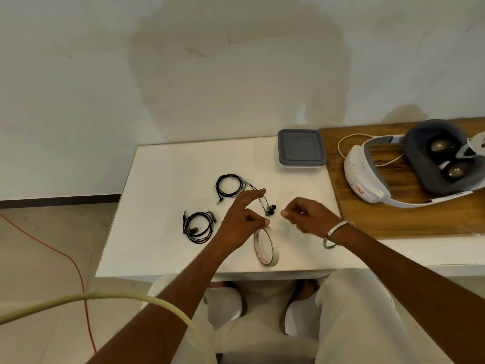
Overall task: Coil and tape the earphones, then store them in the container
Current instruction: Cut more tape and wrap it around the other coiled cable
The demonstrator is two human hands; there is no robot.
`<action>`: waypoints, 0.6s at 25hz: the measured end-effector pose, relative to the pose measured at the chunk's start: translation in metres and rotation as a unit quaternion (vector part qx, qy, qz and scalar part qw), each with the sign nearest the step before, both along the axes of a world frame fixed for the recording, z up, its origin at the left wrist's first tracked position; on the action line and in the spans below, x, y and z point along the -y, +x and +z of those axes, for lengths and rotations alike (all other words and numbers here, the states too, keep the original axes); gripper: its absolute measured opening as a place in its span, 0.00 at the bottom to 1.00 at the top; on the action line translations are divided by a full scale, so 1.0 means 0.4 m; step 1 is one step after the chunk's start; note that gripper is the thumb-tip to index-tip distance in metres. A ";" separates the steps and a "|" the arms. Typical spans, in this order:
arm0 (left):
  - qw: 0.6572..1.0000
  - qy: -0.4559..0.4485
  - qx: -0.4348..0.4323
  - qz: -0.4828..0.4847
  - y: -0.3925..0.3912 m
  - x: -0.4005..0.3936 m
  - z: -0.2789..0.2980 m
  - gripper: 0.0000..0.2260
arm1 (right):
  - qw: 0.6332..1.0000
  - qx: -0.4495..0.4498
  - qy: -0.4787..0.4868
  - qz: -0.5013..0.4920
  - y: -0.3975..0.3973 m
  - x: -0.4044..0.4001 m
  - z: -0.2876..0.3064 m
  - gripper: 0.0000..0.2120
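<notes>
Two coiled black earphones lie on the white table [170, 174]: one coil [229, 185] further back, its earbuds [270, 209] trailing right, and another coil [198, 226] nearer on the left. My left hand [242, 219] holds a roll of clear tape [265, 246] upright by its top edge, index finger stretched out over the far earphone's cord. My right hand [304, 214] is just right of it, fingers pinched together on what looks like the tape's free end. The grey-lidded container [301, 148] stands shut at the table's back right.
A white and grey VR headset [414, 166] rests on a wooden board [372, 219] to the right of the table. A red cable [65, 256] runs over the floor at the left. A pale cable [105, 298] crosses my left forearm. My knees are under the table's front edge.
</notes>
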State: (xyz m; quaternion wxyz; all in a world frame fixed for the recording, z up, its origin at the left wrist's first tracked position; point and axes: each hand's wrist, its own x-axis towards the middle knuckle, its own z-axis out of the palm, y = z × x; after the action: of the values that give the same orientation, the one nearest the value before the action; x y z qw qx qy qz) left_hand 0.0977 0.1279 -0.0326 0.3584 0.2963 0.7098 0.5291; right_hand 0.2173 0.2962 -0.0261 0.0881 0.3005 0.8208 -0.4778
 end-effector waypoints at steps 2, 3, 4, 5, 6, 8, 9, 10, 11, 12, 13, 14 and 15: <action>1.000 -0.004 -0.009 0.016 0.004 -0.004 0.001 0.30 | 0.990 0.060 -0.105 0.080 -0.005 0.058 0.002 0.16; 1.000 -0.006 -0.008 0.020 0.006 -0.005 0.002 0.30 | 0.984 0.085 -0.108 0.115 -0.006 0.080 -0.004 0.15; 1.000 -0.006 -0.005 0.020 0.007 -0.005 0.003 0.30 | 0.982 0.088 -0.100 0.135 -0.005 0.092 -0.016 0.14; 1.000 -0.004 0.000 0.018 0.006 -0.003 0.004 0.30 | 0.983 0.075 -0.098 0.139 -0.004 0.097 -0.025 0.12; 1.000 -0.004 0.006 0.015 0.003 0.001 0.005 0.29 | 0.985 0.056 -0.097 0.133 -0.002 0.095 -0.030 0.09; 1.000 -0.008 0.015 0.006 -0.007 0.008 0.005 0.29 | 0.987 0.026 -0.095 0.127 0.007 0.082 -0.029 0.07; 1.000 -0.012 0.018 0.001 -0.012 0.010 0.004 0.29 | 0.987 0.018 -0.093 0.127 0.012 0.072 -0.028 0.08; 1.000 -0.017 0.021 -0.003 -0.014 0.011 0.004 0.29 | 0.988 0.013 -0.089 0.126 0.015 0.063 -0.027 0.09; 0.999 -0.019 0.025 -0.004 -0.014 0.012 0.005 0.29 | 0.989 0.013 -0.085 0.124 0.017 0.056 -0.029 0.11; 0.999 -0.019 0.031 -0.003 -0.012 0.011 0.006 0.28 | 0.989 0.018 -0.083 0.122 0.018 0.052 -0.032 0.12; 0.999 -0.017 0.036 0.000 -0.008 0.010 0.006 0.28 | 0.989 0.026 -0.085 0.119 0.019 0.051 -0.035 0.13; 0.999 -0.016 0.043 0.003 -0.003 0.009 0.006 0.28 | 0.989 0.036 -0.091 0.115 0.020 0.051 -0.038 0.13; 0.999 -0.015 0.050 0.005 0.002 0.007 0.004 0.28 | 0.988 0.046 -0.098 0.111 0.022 0.052 -0.040 0.14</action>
State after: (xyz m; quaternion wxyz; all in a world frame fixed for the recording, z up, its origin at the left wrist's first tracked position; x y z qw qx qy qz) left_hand 0.0985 0.1249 -0.0309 0.3954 0.2605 0.7003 0.5341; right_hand 0.2261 0.2754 -0.0422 0.2075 0.2194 0.7933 -0.5287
